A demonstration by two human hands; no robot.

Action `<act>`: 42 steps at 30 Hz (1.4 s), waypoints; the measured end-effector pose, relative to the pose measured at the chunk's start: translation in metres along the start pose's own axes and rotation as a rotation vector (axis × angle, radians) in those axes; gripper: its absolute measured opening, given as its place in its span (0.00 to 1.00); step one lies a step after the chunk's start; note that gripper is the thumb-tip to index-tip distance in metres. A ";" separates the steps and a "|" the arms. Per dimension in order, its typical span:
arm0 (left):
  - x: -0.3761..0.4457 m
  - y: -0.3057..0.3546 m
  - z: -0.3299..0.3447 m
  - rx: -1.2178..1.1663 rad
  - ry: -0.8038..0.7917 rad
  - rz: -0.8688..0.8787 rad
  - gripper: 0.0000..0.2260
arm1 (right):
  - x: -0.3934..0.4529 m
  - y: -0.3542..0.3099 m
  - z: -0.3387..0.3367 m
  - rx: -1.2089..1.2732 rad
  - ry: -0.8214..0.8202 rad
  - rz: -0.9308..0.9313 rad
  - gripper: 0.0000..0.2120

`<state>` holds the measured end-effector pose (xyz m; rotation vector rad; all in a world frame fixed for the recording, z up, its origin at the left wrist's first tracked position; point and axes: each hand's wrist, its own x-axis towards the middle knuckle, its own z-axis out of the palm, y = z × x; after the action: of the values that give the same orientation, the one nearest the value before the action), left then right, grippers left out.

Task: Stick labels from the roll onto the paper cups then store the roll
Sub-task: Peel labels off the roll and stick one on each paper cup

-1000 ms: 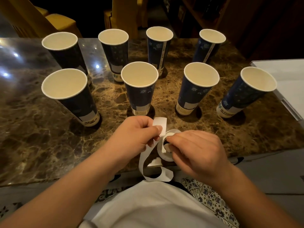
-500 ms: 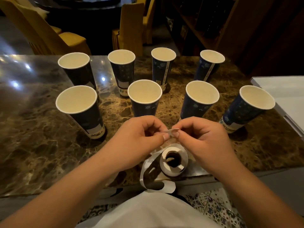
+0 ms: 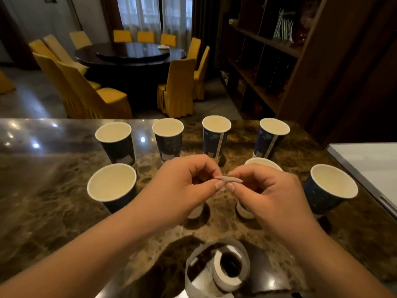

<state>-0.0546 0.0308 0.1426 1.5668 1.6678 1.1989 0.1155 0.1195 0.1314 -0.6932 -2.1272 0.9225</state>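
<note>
Pinching one small label (image 3: 229, 180) between both hands, I've got it up in the air over the front row of paper cups (image 3: 111, 186). My left hand (image 3: 184, 186) nips its left end between thumb and forefinger, my right hand (image 3: 264, 190) nips it just to the right, and it shows to me edge-on as a thin sliver, long axis running left to right, its right tip poking free past my right fingertips. Which face is the sticky one I cannot tell from this angle.

Now the relation that matters: the nearest cups are straight below and beyond my knuckles (two of them half hidden behind my hands), so the label has to travel down and away from me to meet a cup wall. My left hand sits right over the middle front cup; my right hand covers the one (image 3: 262, 166) beside it. Either could place it, I reckon.

And the roll (image 3: 227, 274)? It's lying on the marble table (image 3: 43, 201) close to my body, well apart from both hands, loose backing strip curled around it.
</note>
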 end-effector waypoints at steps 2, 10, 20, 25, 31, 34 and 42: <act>0.015 0.006 -0.008 0.019 0.001 0.003 0.02 | 0.015 0.000 -0.004 -0.002 0.030 -0.020 0.04; 0.078 0.006 -0.025 0.058 0.166 -0.016 0.06 | 0.075 0.007 -0.016 -0.081 0.155 0.020 0.07; 0.187 -0.044 -0.034 0.738 -0.003 -0.060 0.33 | 0.107 0.016 -0.023 -0.079 0.252 0.103 0.03; 0.228 -0.073 -0.023 0.862 -0.159 -0.183 0.38 | 0.105 0.020 -0.020 -0.116 0.230 0.117 0.05; 0.242 -0.086 -0.014 0.751 -0.189 -0.188 0.33 | 0.103 0.028 -0.029 -0.131 0.246 0.159 0.06; 0.244 -0.070 -0.021 0.638 -0.101 -0.136 0.32 | 0.106 0.029 -0.036 -0.101 0.254 0.172 0.06; 0.204 0.022 -0.058 -0.208 -0.024 -0.057 0.30 | 0.135 0.007 -0.057 0.218 0.239 0.144 0.04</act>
<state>-0.1286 0.2135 0.2246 1.3926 1.5092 1.2742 0.0791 0.2400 0.2070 -0.8086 -1.7556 1.0730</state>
